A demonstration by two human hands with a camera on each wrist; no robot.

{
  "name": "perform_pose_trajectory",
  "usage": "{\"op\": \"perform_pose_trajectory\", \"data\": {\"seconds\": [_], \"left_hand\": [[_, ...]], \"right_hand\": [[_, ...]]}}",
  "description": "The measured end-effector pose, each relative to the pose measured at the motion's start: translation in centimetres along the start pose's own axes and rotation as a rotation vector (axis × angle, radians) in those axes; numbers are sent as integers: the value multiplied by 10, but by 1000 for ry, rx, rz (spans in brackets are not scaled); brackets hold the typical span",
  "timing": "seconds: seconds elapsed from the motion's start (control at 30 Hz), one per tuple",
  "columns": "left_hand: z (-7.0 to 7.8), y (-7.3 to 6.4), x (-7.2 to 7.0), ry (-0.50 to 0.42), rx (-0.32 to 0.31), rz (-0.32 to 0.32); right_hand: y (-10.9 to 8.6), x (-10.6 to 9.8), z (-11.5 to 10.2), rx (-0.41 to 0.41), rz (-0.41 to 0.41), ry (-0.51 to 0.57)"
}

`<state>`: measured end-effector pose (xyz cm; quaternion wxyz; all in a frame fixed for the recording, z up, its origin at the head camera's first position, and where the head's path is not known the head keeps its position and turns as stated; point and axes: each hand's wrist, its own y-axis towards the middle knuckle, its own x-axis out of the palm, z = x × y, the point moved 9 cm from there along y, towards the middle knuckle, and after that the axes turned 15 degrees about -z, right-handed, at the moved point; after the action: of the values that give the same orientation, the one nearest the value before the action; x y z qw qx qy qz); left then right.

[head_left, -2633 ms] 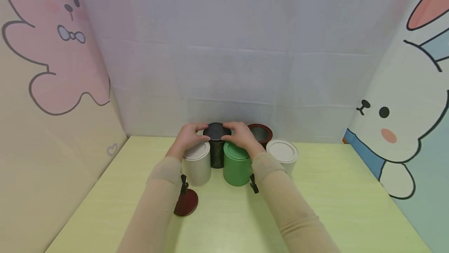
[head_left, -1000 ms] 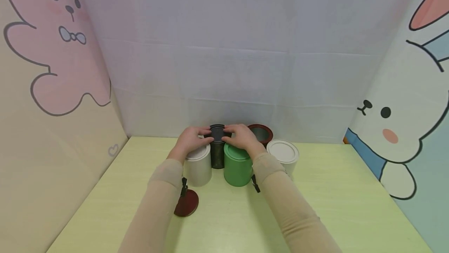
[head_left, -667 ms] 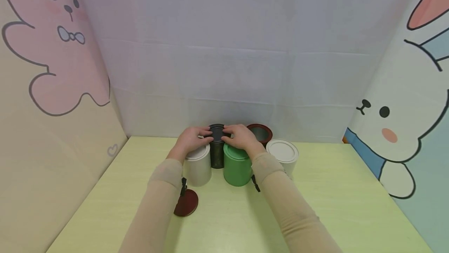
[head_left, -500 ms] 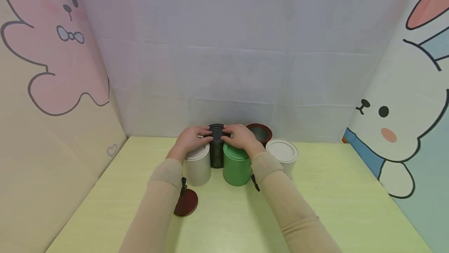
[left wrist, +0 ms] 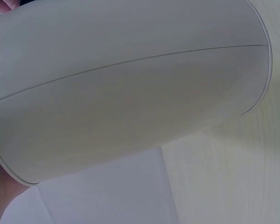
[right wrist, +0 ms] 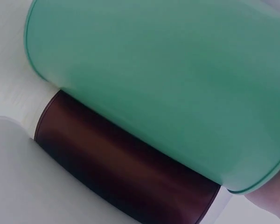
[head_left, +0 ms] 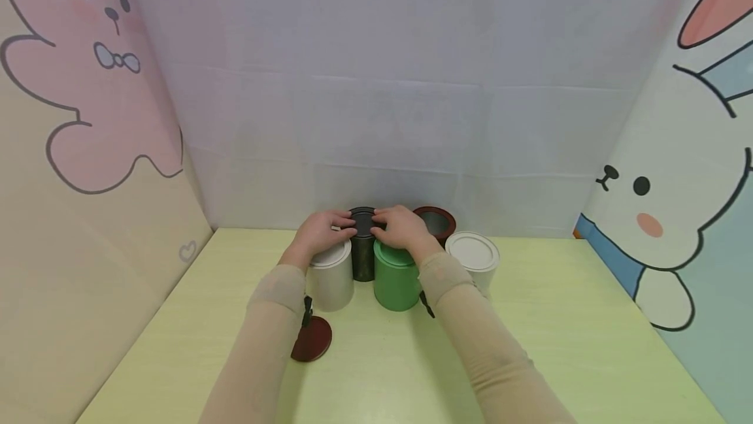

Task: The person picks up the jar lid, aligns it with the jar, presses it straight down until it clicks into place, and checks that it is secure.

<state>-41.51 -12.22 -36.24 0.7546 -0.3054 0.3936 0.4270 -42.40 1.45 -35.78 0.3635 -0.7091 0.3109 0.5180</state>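
Observation:
A black can [head_left: 363, 265] stands between and behind a white can [head_left: 332, 288] and a green can [head_left: 397, 285]. Its black round lid [head_left: 364, 223] is pinched from both sides: my left hand [head_left: 317, 236] holds the left edge and my right hand [head_left: 404, 228] the right, thumbs nearest me. Both wrists pass over the front cans. The left wrist view is mostly filled by the white can [left wrist: 130, 107], with a bit of the left hand [left wrist: 4, 191] at its edge. In the right wrist view the green can [right wrist: 168, 84] hides most of the right hand [right wrist: 275, 193].
Behind the right hand stands a dark red can [head_left: 448, 227] without a lid, grey inside. A second white can [head_left: 472, 251] with its lid on is at the right. A dark red lid [head_left: 314, 339] lies on the yellow table [head_left: 559, 345], partly behind my left sleeve.
Both hands have drawn closer together on the black lid since the oldest frame, and more of the rim shows behind it. In the last second they have hardly moved.

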Motion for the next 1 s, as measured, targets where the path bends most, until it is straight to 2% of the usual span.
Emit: {"op": "perform_pose_trajectory", "data": {"seconds": [0.37, 0.6, 1.0], "left_hand": [[-4, 2, -1, -46, -16, 22], [-6, 2, 0, -92, -36, 13], [-8, 6, -2, -101, -23, 6]], "right_hand": [[6, 3, 12, 45, -24, 173], [6, 3, 11, 57, -29, 193], [4, -1, 6, 64, -35, 213]]}}
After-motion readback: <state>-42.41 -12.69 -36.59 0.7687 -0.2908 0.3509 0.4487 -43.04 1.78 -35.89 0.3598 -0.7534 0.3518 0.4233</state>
